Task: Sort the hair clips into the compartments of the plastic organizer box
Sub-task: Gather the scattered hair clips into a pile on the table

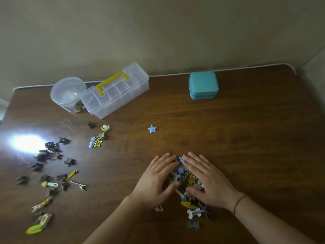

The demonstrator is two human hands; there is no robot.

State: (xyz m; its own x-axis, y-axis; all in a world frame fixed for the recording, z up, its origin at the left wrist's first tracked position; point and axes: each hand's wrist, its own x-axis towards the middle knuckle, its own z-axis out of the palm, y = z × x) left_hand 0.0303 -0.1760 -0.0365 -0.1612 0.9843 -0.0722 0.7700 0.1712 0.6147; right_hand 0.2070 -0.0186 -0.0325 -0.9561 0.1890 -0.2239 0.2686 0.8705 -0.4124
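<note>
A clear plastic organizer box [123,95] with a yellow handle [112,82] stands shut at the back left of the table. A pile of mixed hair clips [187,182] lies near the front middle. My left hand [156,180] and my right hand [205,178] lie flat on either side of the pile, fingers spread, cupping it between them. A blue star clip [152,129] lies alone beyond the hands. Several dark, yellow and blue clips [52,166] are scattered over the left of the table.
A round clear tub [67,93] with a few clips in it stands left of the box. A teal case [203,87] sits shut at the back right. The brown wooden table [255,138] meets a wall behind. Bright glare [26,142] lies at left.
</note>
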